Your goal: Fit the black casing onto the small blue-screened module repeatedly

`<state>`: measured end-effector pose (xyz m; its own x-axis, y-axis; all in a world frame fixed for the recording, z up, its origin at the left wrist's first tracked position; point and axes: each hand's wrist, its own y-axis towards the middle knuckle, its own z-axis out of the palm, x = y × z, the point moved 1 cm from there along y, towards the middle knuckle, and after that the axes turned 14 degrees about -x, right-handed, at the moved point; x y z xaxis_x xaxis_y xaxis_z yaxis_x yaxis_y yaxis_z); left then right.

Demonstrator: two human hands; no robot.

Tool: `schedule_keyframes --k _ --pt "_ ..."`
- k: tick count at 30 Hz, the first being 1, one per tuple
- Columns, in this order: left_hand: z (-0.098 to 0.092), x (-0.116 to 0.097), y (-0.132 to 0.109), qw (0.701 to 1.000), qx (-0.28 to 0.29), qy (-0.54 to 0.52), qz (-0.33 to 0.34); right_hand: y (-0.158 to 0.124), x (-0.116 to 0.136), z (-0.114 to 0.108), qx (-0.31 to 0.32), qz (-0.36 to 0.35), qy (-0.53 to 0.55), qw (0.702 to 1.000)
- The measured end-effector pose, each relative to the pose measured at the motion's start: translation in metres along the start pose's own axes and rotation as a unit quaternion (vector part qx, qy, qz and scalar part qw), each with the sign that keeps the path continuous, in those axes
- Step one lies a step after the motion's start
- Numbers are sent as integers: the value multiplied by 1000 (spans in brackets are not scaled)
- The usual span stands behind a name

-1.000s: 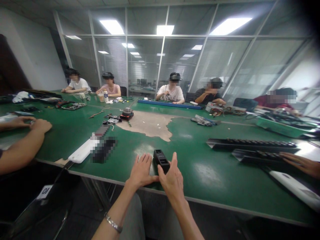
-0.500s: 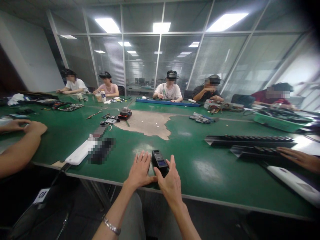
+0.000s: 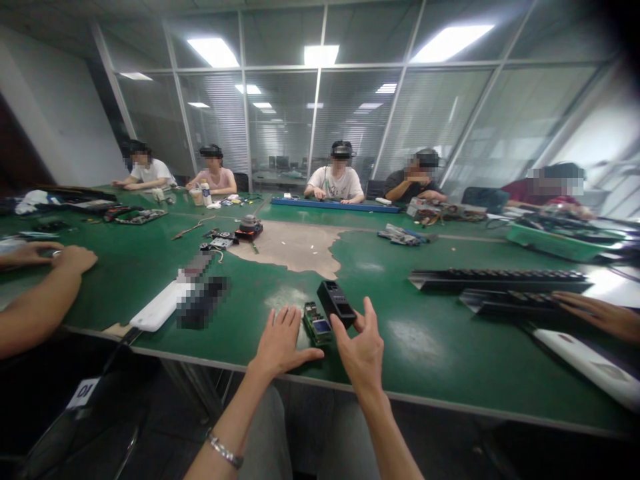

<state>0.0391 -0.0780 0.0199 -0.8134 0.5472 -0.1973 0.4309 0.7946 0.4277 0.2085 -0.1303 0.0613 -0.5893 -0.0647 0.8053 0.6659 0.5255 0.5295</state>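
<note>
Between my hands a small green circuit board (image 3: 316,324) with a blue-lit screen lies on the green table (image 3: 400,320). My left hand (image 3: 285,340) rests flat beside it, fingers stretched out, thumb pointing toward the board's near end. My right hand (image 3: 363,343) grips a black plastic casing (image 3: 336,300) between thumb and fingers at its near end. The casing is tilted, just right of the board and apart from it, and has cut-out openings in its top face. The undersides of board and casing are hidden.
To the left lie a white power strip (image 3: 163,307) and a blurred-out dark object (image 3: 203,303). Ahead is a bare tan patch (image 3: 300,247) with a black-and-orange device (image 3: 249,228). Black metal rails (image 3: 500,280) lie to the right, near a co-worker's hand (image 3: 595,317). Another person's hands (image 3: 70,257) are at left.
My right hand has lifted the black casing off and moved it to the right, exposing the green circuit board. My left hand stays in place on the table, its thumb stretched further right.
</note>
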Motion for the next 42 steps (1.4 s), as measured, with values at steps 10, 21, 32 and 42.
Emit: schedule_keyframes --k 10,21,32,42 --pt "-1 -1 0 1000 -11 1 -8 -1 -53 -3 15 17 -80 997" --pt "0 -3 0 1000 -12 11 -3 -7 -58 1 27 -35 -107 993" --pt "3 -1 1 1000 -17 15 -1 -7 -60 0 -2 -42 -98 994" --pt "4 2 -1 1000 -17 16 -5 0 -44 -4 4 26 -65 998"
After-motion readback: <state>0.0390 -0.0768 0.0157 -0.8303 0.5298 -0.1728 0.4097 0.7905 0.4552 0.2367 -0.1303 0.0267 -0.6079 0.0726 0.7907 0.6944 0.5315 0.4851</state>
